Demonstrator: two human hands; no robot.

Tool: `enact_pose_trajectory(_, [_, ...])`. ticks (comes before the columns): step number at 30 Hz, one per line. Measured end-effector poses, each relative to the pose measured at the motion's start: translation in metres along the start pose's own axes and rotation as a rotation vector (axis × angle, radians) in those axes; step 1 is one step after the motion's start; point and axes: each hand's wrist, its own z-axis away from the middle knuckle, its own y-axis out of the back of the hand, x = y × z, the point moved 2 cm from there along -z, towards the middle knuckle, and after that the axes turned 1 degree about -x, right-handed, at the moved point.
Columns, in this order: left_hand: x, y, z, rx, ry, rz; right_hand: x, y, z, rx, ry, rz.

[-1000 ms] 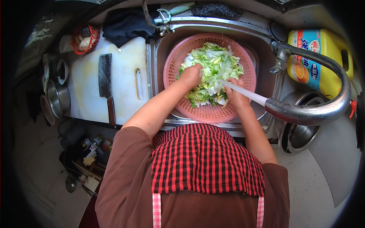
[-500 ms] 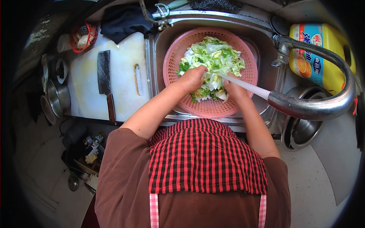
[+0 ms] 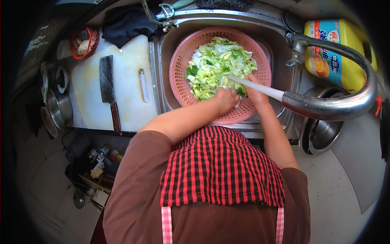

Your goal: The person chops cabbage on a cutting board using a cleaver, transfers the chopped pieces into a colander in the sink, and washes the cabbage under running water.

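A pink plastic colander [image 3: 180,87] stands in the steel sink, with chopped cabbage leaves [image 3: 221,57], pale and green, heaped in it. At the near side of the heap is my left hand [image 3: 226,100], its fingers curled round some cabbage; a whitish bit shows below the fingertips. My right hand [image 3: 256,91] is at the right side of the heap, inside the colander, partly behind the white spout [image 3: 264,88] of the tap. Its fingertips are hidden there, among the leaves and behind the spout. The spout's end points at the leaves between both hands.
Left of the sink [image 3: 280,49], a cleaver [image 3: 107,81] lies on a white cutting board [image 3: 136,107]. The curved metal tap [image 3: 341,112] arches in from the right. Beyond it stands a yellow jug [image 3: 351,36]. Steel bowls [image 3: 325,136] are at the right, a red basket [image 3: 75,51] at far left.
My left hand has moved right and toward me, from the left of the heap to its near side. My right hand stays near the spout. The whole view has shifted slightly.
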Motion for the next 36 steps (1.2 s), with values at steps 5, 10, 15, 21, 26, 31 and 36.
enact_pose_trajectory(5, [-0.009, -0.012, -0.006, 0.228, -0.083, -0.051, -0.008, 0.009, -0.002, -0.045, -0.003, -0.012])
enact_pose_trajectory(10, [-0.023, 0.016, -0.003, 0.207, 0.082, 0.16, -0.004, 0.012, -0.017, 0.016, 0.021, 0.082])
enact_pose_trajectory(15, [-0.084, 0.061, -0.009, 0.275, 0.296, 0.319, -0.009, 0.02, -0.048, 0.15, 0.129, 0.148])
enact_pose_trajectory(21, [-0.138, 0.07, -0.042, 0.597, 0.429, 0.209, -0.005, 0.003, -0.095, 0.092, 0.036, 0.022])
enact_pose_trajectory(26, [-0.145, 0.025, -0.044, 0.453, 0.62, 0.605, -0.007, -0.021, -0.103, -0.113, -0.202, -0.145])
enact_pose_trajectory(31, [-0.125, 0.05, -0.006, -0.159, 0.671, 1.117, -0.023, -0.038, -0.071, -0.335, -0.178, -0.098])
enact_pose_trajectory(36, [-0.089, 0.06, 0.024, -0.174, 0.368, 0.524, -0.013, -0.046, -0.011, -0.367, 0.179, 0.107])
